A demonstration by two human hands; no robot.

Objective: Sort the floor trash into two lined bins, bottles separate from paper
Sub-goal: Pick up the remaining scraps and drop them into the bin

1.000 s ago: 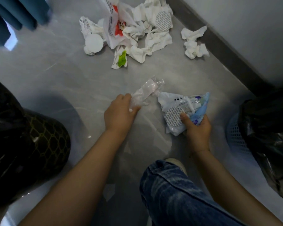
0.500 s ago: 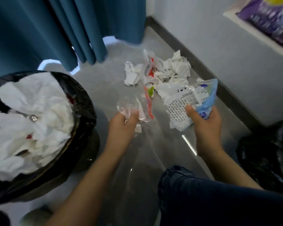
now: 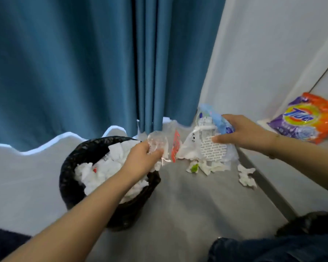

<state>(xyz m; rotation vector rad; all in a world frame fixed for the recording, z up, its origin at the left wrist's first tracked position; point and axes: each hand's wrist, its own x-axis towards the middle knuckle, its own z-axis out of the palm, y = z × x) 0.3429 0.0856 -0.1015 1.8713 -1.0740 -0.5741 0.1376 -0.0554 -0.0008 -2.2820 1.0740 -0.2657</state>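
Note:
My left hand (image 3: pixel 142 159) grips a crumpled clear plastic wrapper (image 3: pixel 159 143) with a red strip, held above the right rim of a black-lined bin (image 3: pixel 68 167) full of white paper. My right hand (image 3: pixel 240 132) holds a white and blue printed plastic pack (image 3: pixel 208 140) up in the air to the right of the bin. Crumpled white tissues (image 3: pixel 246 175) and paper scraps (image 3: pixel 206 167) lie on the grey floor beyond my hands, near the wall.
A blue curtain (image 3: pixel 83 63) hangs behind the bin. A Tide detergent bag (image 3: pixel 307 120) lies on a white ledge at the right. The black liner of a second bin (image 3: pixel 311 222) shows at the lower right, above my jeans-clad knee (image 3: pixel 273 250).
Both hands have risen from the floor with their wrappers. My left hand has moved over the paper bin's rim, and the view has tilted up toward the curtain.

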